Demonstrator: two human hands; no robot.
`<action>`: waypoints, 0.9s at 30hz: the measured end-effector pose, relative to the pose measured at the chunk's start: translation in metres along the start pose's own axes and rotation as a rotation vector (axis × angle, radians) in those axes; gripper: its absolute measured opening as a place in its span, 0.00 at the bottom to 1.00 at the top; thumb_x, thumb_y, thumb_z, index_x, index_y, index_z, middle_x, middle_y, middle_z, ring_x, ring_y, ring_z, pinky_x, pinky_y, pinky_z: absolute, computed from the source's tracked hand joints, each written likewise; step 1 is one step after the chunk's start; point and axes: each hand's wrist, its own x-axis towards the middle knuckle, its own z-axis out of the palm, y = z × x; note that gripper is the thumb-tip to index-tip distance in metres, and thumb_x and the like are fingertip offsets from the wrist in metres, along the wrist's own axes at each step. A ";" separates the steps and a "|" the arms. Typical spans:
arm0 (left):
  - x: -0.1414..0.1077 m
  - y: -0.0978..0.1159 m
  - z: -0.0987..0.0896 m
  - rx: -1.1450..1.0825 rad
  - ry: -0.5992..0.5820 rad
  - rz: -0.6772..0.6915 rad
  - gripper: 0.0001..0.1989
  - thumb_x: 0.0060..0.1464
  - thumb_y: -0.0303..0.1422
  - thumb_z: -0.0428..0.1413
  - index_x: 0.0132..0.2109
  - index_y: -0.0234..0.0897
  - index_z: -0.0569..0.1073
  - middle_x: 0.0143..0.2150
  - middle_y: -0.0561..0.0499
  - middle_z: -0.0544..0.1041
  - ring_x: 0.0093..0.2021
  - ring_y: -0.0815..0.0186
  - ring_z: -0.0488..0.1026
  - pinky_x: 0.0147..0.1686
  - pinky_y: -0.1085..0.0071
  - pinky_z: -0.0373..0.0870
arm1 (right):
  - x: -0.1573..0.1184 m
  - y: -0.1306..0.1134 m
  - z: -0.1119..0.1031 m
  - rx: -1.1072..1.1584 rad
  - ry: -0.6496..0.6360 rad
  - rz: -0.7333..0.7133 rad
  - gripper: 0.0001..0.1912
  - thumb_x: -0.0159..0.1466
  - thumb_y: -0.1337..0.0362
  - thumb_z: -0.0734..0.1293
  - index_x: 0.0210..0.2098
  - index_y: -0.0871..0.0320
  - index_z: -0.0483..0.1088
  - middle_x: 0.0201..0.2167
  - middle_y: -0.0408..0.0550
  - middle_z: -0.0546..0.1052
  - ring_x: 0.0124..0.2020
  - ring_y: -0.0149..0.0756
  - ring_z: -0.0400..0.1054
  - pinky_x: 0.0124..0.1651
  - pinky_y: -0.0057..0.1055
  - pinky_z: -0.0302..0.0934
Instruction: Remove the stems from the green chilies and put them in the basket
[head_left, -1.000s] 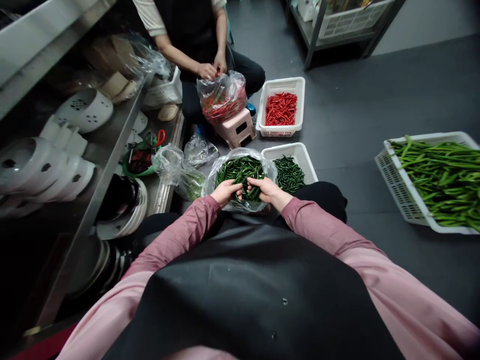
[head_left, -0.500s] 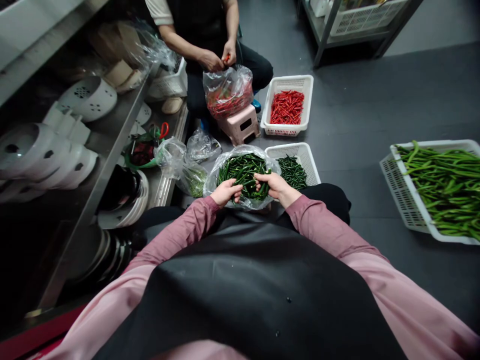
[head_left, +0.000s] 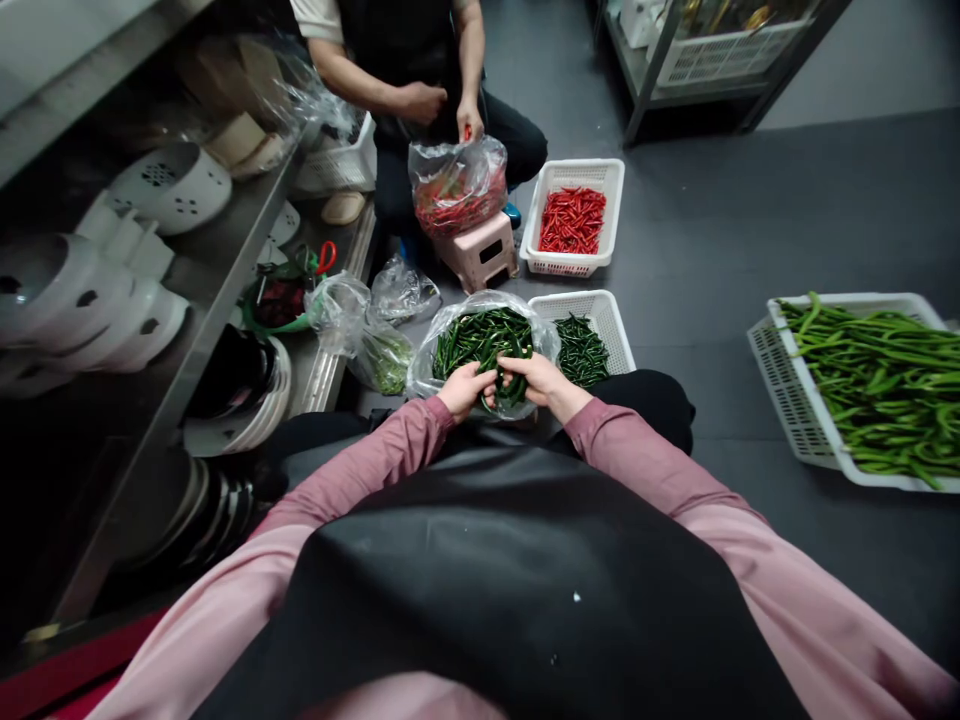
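A clear plastic bag of green chilies stands open right in front of me. Over its near side, my left hand is closed, its fingers pinched around green chilies. My right hand is closed too, with several green chilies in its grip, and its fingertips meet those of my left. Just behind my right hand, a white plastic basket holds more green chilies. The exact chili between my fingertips is too small to make out.
Opposite sits a person with a bag of red chilies on a pink stool. A basket of red chilies is beside them. Long green peppers fill a basket at right. Left is a metal shelf with white bowls.
My hands have come together over the bag; they were farther apart before. The person opposite has separated their hands, one lowering to the red chili bag.
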 end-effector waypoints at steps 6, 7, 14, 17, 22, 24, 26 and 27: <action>-0.001 -0.002 0.007 0.037 0.061 0.059 0.16 0.49 0.40 0.61 0.33 0.34 0.64 0.18 0.60 0.64 0.16 0.76 0.61 0.19 0.75 0.64 | 0.001 0.003 -0.002 0.097 0.025 -0.081 0.11 0.50 0.65 0.72 0.28 0.59 0.65 0.15 0.36 0.64 0.18 0.26 0.59 0.26 0.26 0.59; -0.002 -0.001 0.005 0.049 0.071 0.059 0.16 0.49 0.40 0.61 0.33 0.35 0.63 0.18 0.60 0.64 0.16 0.75 0.62 0.19 0.75 0.64 | 0.001 0.002 -0.002 0.089 0.034 -0.113 0.11 0.50 0.65 0.72 0.28 0.59 0.65 0.15 0.36 0.65 0.19 0.25 0.58 0.26 0.25 0.58; 0.005 -0.001 -0.004 0.118 0.255 0.091 0.14 0.52 0.37 0.58 0.31 0.36 0.61 0.16 0.61 0.63 0.14 0.76 0.62 0.18 0.77 0.61 | 0.006 0.001 -0.010 -0.548 0.163 -0.083 0.11 0.42 0.73 0.72 0.22 0.58 0.67 0.18 0.39 0.68 0.23 0.29 0.61 0.28 0.26 0.54; 0.008 0.000 -0.006 0.126 0.309 0.035 0.13 0.55 0.36 0.57 0.30 0.36 0.61 0.16 0.60 0.64 0.14 0.75 0.62 0.18 0.77 0.61 | 0.008 0.002 -0.012 -0.773 0.354 -0.162 0.16 0.38 0.74 0.75 0.21 0.56 0.66 0.19 0.39 0.67 0.27 0.31 0.63 0.32 0.26 0.56; 0.001 -0.002 0.000 0.103 0.184 -0.022 0.13 0.54 0.39 0.57 0.31 0.35 0.64 0.16 0.59 0.64 0.14 0.76 0.61 0.18 0.78 0.61 | 0.002 -0.003 -0.005 -0.320 0.198 -0.115 0.08 0.48 0.65 0.71 0.26 0.59 0.67 0.20 0.39 0.69 0.22 0.27 0.60 0.28 0.26 0.56; -0.002 -0.003 0.004 0.105 0.125 -0.014 0.14 0.53 0.40 0.59 0.31 0.34 0.65 0.16 0.59 0.63 0.15 0.76 0.60 0.18 0.78 0.61 | -0.002 -0.005 -0.001 -0.158 0.134 -0.102 0.09 0.48 0.66 0.71 0.25 0.59 0.66 0.18 0.38 0.68 0.19 0.25 0.57 0.24 0.26 0.54; -0.003 -0.004 0.006 0.126 0.086 0.001 0.15 0.52 0.40 0.59 0.31 0.34 0.65 0.16 0.59 0.63 0.15 0.76 0.59 0.17 0.78 0.61 | -0.003 -0.005 0.001 -0.114 0.094 -0.100 0.10 0.48 0.67 0.71 0.23 0.59 0.64 0.17 0.38 0.66 0.19 0.24 0.57 0.23 0.25 0.53; -0.003 -0.004 0.007 0.141 0.078 0.010 0.15 0.52 0.40 0.59 0.31 0.34 0.65 0.16 0.59 0.63 0.15 0.76 0.59 0.17 0.78 0.60 | -0.004 -0.006 0.001 -0.115 0.092 -0.101 0.10 0.48 0.67 0.71 0.22 0.59 0.63 0.16 0.38 0.66 0.19 0.25 0.57 0.23 0.25 0.53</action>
